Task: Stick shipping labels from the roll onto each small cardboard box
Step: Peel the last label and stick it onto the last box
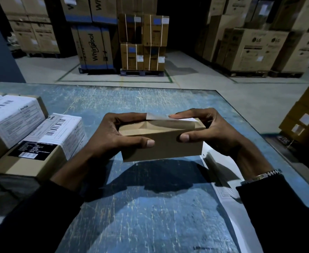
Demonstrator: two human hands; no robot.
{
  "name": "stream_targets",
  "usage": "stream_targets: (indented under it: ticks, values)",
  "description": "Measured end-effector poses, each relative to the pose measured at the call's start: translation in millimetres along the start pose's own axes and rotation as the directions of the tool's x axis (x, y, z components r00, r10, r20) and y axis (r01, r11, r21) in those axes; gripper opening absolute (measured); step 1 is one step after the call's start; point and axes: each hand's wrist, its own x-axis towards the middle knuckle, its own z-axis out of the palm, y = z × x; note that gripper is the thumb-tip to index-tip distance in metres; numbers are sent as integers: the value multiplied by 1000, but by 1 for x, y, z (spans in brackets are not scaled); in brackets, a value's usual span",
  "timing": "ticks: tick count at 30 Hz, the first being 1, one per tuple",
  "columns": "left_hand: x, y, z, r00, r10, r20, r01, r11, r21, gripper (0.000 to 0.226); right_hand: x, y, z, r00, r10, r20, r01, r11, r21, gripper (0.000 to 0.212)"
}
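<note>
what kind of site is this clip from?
Most likely an appliance warehouse: palletised Whirlpool cartons and LG cartons stand stacked on a marked concrete floor, and labelled boxes sit on a scuffed blue packing table.

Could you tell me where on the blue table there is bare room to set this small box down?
Bare table lies between the two forearms and beyond the box, toward the far edge. The left is crowded with labelled boxes; the label strip covers the right.

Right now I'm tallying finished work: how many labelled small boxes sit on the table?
2, both at the left: one at the table's edge, one nearer the hands. More may be out of view.
</note>
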Motion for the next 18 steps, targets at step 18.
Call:
stream_targets:
  ticks: [18]
  values:
    - [-6,2,11,974,186,128,-207,962,178,57,-2,1,-3,998,67,17,-68,996,53,45]
